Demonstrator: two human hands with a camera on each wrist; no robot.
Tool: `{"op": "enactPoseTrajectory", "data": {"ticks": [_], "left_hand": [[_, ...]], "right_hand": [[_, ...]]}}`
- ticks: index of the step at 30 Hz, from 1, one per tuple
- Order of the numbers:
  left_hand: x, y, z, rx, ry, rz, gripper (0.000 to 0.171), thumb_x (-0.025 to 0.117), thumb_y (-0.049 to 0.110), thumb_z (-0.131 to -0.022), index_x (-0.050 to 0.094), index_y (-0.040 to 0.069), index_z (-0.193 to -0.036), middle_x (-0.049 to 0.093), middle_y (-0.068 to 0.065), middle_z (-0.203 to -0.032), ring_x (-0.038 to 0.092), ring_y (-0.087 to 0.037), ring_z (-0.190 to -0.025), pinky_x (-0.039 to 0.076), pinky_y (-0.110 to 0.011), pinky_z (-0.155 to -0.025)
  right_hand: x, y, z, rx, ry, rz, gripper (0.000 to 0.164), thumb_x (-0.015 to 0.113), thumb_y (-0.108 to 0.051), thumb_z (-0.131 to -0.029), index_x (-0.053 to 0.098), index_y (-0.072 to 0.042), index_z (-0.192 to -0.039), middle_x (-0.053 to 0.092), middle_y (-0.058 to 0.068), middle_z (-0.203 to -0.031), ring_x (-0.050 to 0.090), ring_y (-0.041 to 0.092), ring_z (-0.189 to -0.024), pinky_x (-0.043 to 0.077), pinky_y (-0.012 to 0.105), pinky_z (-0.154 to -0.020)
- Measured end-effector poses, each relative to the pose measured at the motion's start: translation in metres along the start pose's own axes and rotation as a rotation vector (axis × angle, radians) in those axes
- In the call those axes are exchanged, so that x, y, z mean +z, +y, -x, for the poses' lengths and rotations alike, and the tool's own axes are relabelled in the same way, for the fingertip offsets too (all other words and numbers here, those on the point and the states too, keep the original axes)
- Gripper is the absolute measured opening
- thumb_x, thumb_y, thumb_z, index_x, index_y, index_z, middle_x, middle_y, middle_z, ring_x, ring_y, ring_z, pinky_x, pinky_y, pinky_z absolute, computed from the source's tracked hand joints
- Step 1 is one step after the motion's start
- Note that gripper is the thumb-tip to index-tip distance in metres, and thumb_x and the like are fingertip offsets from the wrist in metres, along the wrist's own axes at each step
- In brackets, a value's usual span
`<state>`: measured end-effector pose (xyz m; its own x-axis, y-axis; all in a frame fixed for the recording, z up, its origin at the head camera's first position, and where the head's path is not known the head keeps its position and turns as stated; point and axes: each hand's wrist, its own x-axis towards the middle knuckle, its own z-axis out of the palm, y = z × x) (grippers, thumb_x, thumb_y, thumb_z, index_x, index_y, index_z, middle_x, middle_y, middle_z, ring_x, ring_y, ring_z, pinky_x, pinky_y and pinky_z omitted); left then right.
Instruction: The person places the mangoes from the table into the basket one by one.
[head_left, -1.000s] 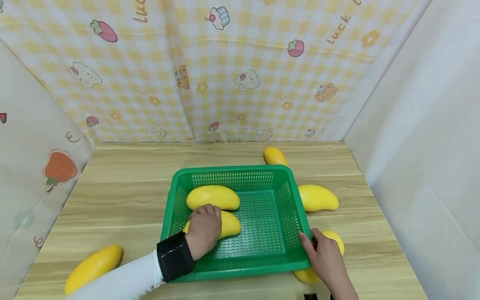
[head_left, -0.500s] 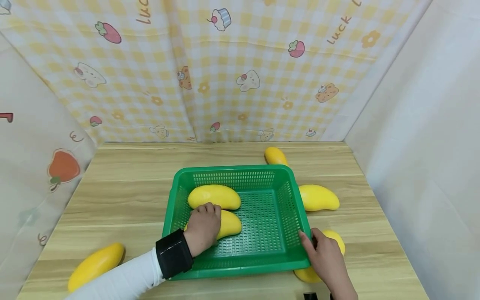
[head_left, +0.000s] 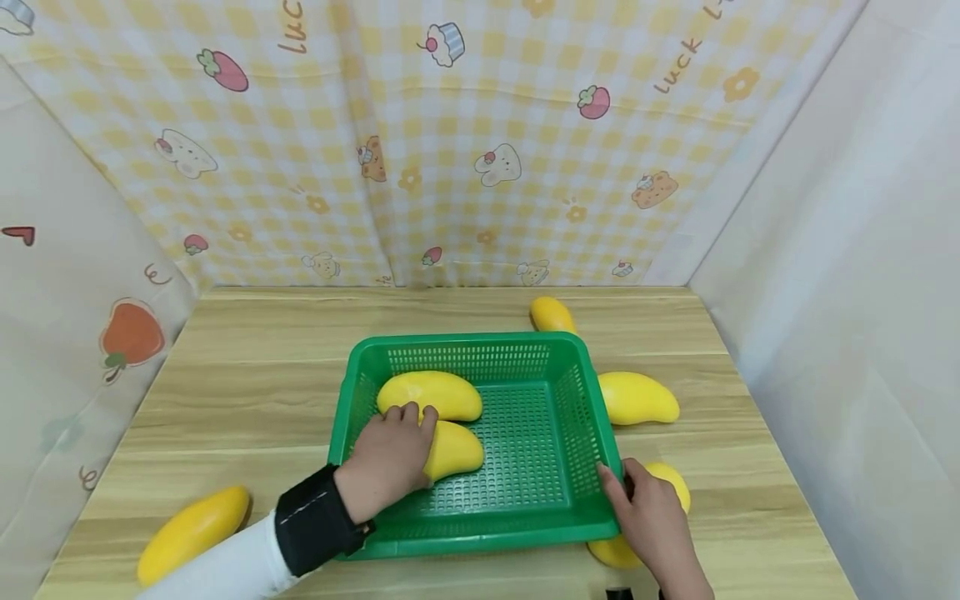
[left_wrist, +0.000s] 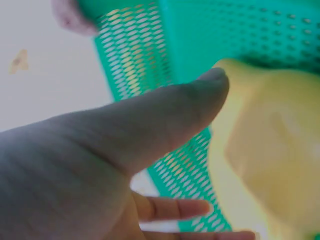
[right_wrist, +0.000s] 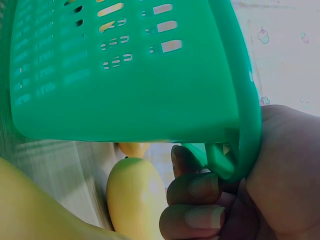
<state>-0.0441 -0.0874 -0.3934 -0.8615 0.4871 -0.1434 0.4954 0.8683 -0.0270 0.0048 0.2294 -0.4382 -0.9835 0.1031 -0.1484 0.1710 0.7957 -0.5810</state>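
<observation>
A green plastic basket stands on the table with two yellow mangoes in its left half. My left hand lies over the left end of the nearer mango; the farther mango is just beyond the fingertips. In the left wrist view, the thumb is stretched out with its tip at the mango's edge, and the visible fingers are straight. My right hand grips the basket's right rim; in the right wrist view, its fingers curl under the rim.
Outside the basket, one mango lies behind its back right corner and another to the right. A further yellow mango is partly hidden by the right hand. One more mango rests at the front left, beside the left sleeve.
My left hand has loosened from the nearer mango and shifted slightly left, uncovering more of it. The right hand keeps its hold on the rim, and the basket stays put.
</observation>
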Motion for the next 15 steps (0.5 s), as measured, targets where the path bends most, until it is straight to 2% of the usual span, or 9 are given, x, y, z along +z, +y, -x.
{"op": "enactPoseTrajectory", "data": {"ticks": [2, 5, 10, 13, 15], "left_hand": [[-0.007, -0.007, 0.004, 0.032, 0.026, 0.04, 0.075, 0.084, 0.043, -0.068, 0.053, -0.003, -0.119, 0.055, -0.018, -0.096, 0.055, -0.031, -0.081, 0.05, -0.038, -0.064], [-0.013, -0.018, 0.013, 0.078, 0.113, 0.021, 0.071, 0.081, 0.044, -0.073, 0.055, -0.004, -0.117, 0.058, -0.018, -0.099, 0.057, -0.03, -0.082, 0.051, -0.038, -0.067], [-0.019, -0.034, 0.033, 0.069, 0.245, 0.047, 0.066, 0.077, 0.041, -0.078, 0.055, -0.006, -0.119, 0.058, -0.018, -0.102, 0.059, -0.031, -0.089, 0.052, -0.041, -0.075], [-0.022, -0.044, 0.047, 0.061, 0.317, 0.122, 0.062, 0.076, 0.037, -0.08, 0.055, -0.005, -0.12, 0.058, -0.018, -0.106, 0.06, -0.031, -0.094, 0.053, -0.042, -0.075], [-0.023, -0.052, 0.058, 0.046, 0.369, 0.155, 0.059, 0.076, 0.035, -0.08, 0.055, -0.003, -0.12, 0.059, -0.015, -0.107, 0.061, -0.029, -0.092, 0.054, -0.041, -0.071]], "right_hand": [[0.0, 0.0, 0.0, 0.007, 0.001, 0.003, 0.037, 0.05, -0.04, -0.098, 0.059, -0.006, -0.086, 0.045, -0.001, -0.059, 0.044, 0.013, -0.054, 0.036, 0.025, -0.049], [0.0, 0.0, -0.001, 0.008, 0.001, 0.007, 0.037, 0.05, -0.039, -0.099, 0.059, -0.006, -0.086, 0.045, -0.001, -0.059, 0.044, 0.013, -0.054, 0.036, 0.025, -0.049], [-0.001, 0.0, -0.001, 0.011, 0.004, 0.007, 0.038, 0.05, -0.04, -0.099, 0.059, -0.005, -0.086, 0.045, -0.001, -0.06, 0.044, 0.013, -0.054, 0.036, 0.025, -0.049], [-0.001, 0.0, 0.0, 0.019, 0.001, 0.005, 0.039, 0.05, -0.041, -0.099, 0.059, -0.005, -0.086, 0.046, -0.001, -0.06, 0.044, 0.013, -0.054, 0.037, 0.025, -0.049], [-0.001, 0.0, 0.0, 0.024, -0.001, 0.005, 0.039, 0.05, -0.041, -0.098, 0.059, -0.006, -0.087, 0.046, -0.001, -0.06, 0.044, 0.013, -0.055, 0.037, 0.025, -0.05]]}}
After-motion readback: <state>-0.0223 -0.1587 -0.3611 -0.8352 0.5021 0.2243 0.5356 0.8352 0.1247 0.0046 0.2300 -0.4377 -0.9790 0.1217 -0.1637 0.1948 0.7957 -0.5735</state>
